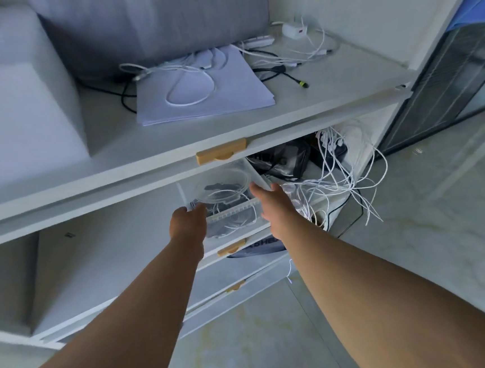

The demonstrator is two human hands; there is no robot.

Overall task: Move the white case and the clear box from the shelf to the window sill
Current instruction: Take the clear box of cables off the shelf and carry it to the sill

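The clear box (224, 185) sits on the middle shelf, under the top board, with a lid and white and dark cables inside it. My left hand (187, 221) grips its near left corner, fingers curled over the rim. My right hand (272, 203) lies flat against its right side, fingers reaching along the wall. A large white case (13, 86) stands on the top board at the left. The window sill is out of view.
On the top board (330, 99) lie a stack of white paper (206, 87), cables and a grey box. Loose white cables (349, 180) and dark pouches crowd the shelf right of the clear box. A glass door (455, 77) stands at right, over a marble floor.
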